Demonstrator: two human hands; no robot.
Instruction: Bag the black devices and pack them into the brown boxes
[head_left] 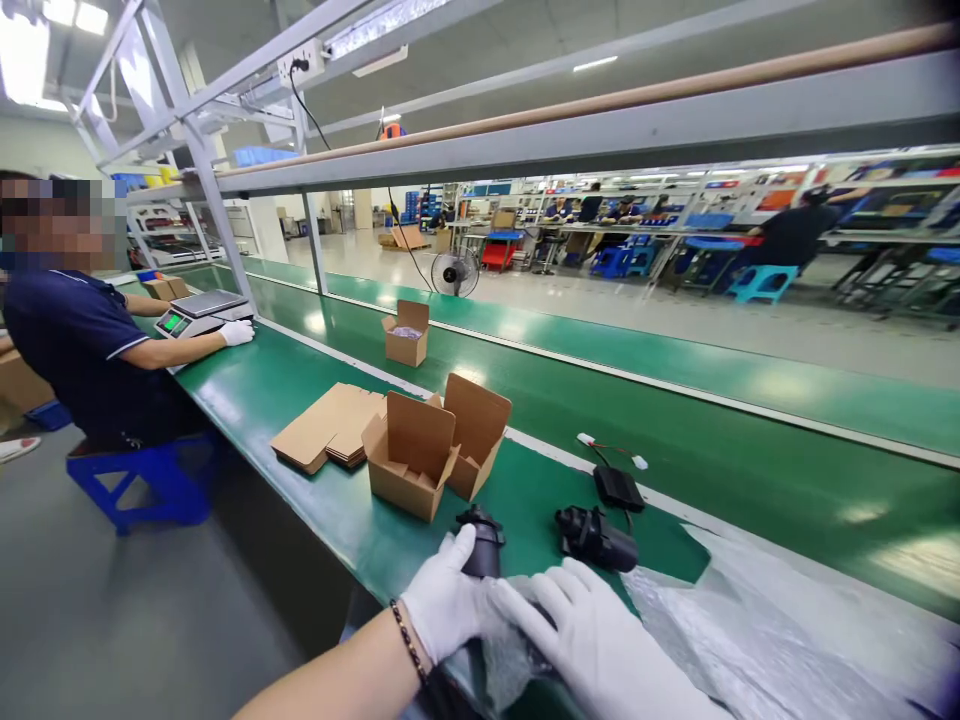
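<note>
My left hand [446,600], in a white glove, is closed around a black cylindrical device [484,548] with a ribbed, knobbed top. My right hand [592,625], also gloved, has its fingers bent over a crumpled clear plastic bag [506,665] beside the left hand. Something dark shows within or behind that plastic; its shape is mostly hidden. Just beyond my right hand a similar black device [600,542] lies on its side. A cable links it to a flat black box [619,488] with white-tipped connector leads [611,446].
Two open cardboard boxes [409,470] stand beside flattened cartons [326,430] on the green bench [300,365]. A smaller box [406,345] sits farther back. Clear plastic sheeting [750,620] covers the right side. At left, a co-worker [82,350] sits by a scale [202,312].
</note>
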